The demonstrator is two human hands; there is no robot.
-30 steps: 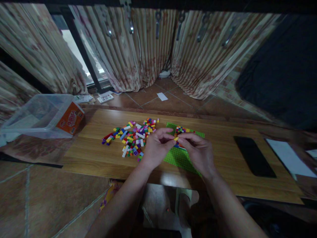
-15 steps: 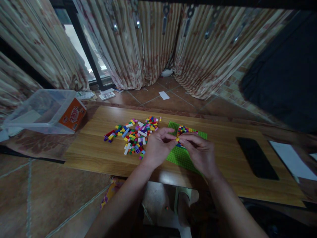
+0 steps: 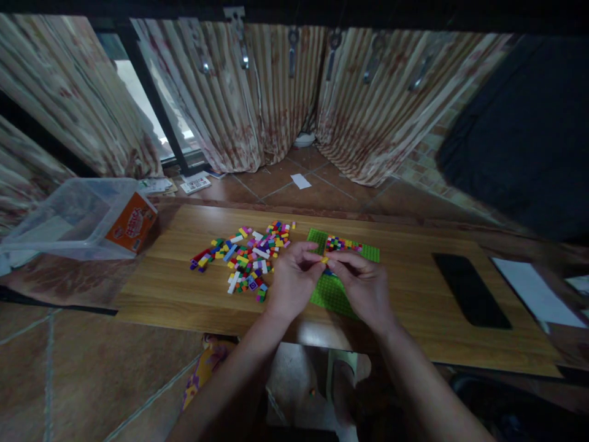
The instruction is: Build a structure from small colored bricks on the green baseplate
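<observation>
Between the fingertips of both hands is a small yellow toy brick (image 3: 324,260). My left hand (image 3: 294,279) pinches it from the left, thumb and forefinger together. From the other side, my right hand (image 3: 365,282) grips it with thumb and forefinger. Both hands are over a green studded baseplate (image 3: 334,294), hiding much of its middle. Rows of multicoloured bricks (image 3: 343,244) sit on the plate's far part, behind the fingers. A loose pile of mixed bricks (image 3: 251,258) lies on the table just left of my left hand.
The wooden table (image 3: 161,282) carries a dark phone-shaped slab (image 3: 472,288) at the right, beside a white sheet (image 3: 538,291). A clear plastic bin (image 3: 87,212) with an orange label stands at the left. Striped curtains (image 3: 285,98) hang beyond the tiled floor.
The view has tilted and shifted slightly, so the whole scene sits a little differently. Both hands still hold the yellow brick over the baseplate, with hardly any change in grip.
</observation>
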